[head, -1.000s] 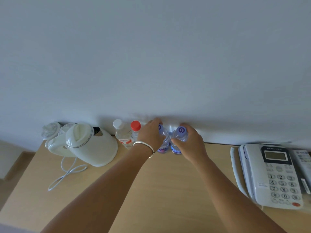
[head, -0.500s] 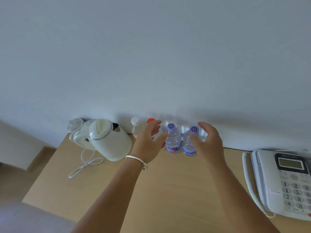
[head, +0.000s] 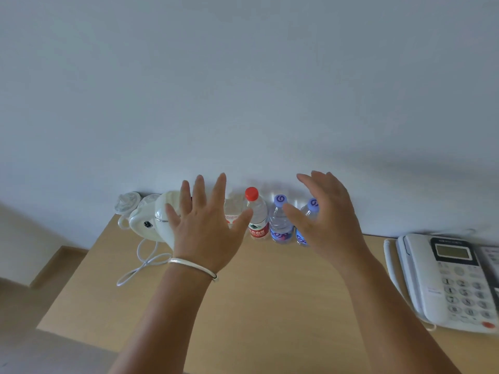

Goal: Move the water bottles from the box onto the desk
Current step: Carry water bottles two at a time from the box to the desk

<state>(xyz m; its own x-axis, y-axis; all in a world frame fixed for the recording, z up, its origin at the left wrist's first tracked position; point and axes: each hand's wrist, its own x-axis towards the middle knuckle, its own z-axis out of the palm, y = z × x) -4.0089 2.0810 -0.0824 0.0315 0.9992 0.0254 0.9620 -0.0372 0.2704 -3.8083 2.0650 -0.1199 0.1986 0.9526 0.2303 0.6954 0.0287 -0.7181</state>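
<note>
On the desk [head: 270,306], four bottles stand in a row at frame centre against the wall [head: 243,90]. The kettle [head: 154,220] sits to their left, the telephone [head: 442,282] at the right edge. The left hand [head: 208,225] and right hand [head: 326,217] hover in front of the row.

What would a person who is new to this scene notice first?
Two open hands, left hand and right hand, spread above the desk and holding nothing. Behind them, bottles stand upright along the wall: a red-capped bottle and two purple-capped bottles. A white kettle sits at the left, a phone at the right edge.
</note>
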